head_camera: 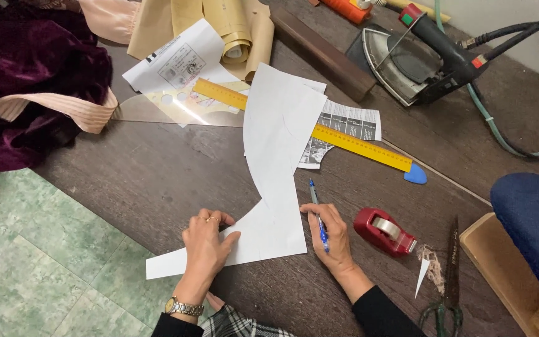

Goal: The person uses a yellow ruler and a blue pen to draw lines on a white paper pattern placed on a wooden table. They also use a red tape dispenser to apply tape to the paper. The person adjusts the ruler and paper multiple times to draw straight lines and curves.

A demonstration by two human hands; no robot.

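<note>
A curved white paper pattern piece (277,162) lies on the dark wooden table (151,181). My left hand (206,244) presses flat on its lower left part, fingers slightly apart, with rings and a wristwatch. My right hand (332,236) rests at the paper's right edge and holds a blue pen (318,215) with its tip pointing away from me.
A yellow ruler (350,142) runs under the pattern over printed sheets (350,122). A red tape dispenser (383,231), scissors (447,281), blue chalk (415,175), an iron (416,56) with green cord, rolled brown paper (238,31) and purple velvet cloth (26,75) lie around.
</note>
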